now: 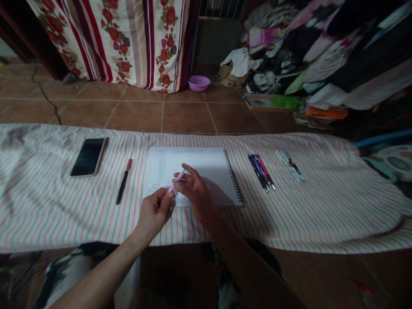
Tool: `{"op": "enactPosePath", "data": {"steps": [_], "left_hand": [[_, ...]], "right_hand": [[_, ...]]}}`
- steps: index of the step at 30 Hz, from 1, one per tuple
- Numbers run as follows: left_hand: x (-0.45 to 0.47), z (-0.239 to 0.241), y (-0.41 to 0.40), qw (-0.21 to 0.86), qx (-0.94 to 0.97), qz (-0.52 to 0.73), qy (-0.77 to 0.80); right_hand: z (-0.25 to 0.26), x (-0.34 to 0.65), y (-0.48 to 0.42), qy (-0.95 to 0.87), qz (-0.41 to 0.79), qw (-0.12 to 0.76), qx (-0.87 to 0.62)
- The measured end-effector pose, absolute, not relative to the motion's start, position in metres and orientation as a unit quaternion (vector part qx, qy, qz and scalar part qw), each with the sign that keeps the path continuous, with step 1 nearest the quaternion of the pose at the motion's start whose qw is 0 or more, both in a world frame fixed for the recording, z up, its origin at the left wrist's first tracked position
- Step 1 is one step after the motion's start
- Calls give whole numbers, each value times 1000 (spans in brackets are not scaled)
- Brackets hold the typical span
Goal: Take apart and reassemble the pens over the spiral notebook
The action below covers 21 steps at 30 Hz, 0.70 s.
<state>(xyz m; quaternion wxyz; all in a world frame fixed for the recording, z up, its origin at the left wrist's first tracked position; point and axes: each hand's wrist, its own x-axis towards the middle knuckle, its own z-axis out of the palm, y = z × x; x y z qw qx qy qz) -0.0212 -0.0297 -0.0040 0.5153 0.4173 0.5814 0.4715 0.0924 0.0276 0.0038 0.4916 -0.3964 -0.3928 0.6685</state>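
Note:
Over the notebook, my left hand (158,206) is closed in a pinch around the lower end of a pink pen (177,178). The fingers of my right hand (195,186) curl loosely about the pen's upper part, one finger reaching past its top end. The pen is tilted, its upper end pointing away and to the right. Beneath both hands lies a spiral notebook (206,159), its wire binding along the right side. A sheet with printed lines (157,163) covers the left part of its page.
On the striped cloth (199,229), a black marker with an orange end (124,182) and a phone (89,157) lie left. Several pens (261,171) and lighter pens (290,165) lie right. Beyond are a purple basin (199,83), a floral curtain (135,43) and piled clothes (289,43).

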Motion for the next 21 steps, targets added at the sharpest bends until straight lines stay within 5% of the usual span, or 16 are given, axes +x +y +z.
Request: {"op": "enactPosePath", "data": {"steps": [21], "left_hand": [[-19, -2, -30, 515, 423, 465, 582]], "right_hand": [[9, 96, 26, -378, 675, 481, -413]]}}
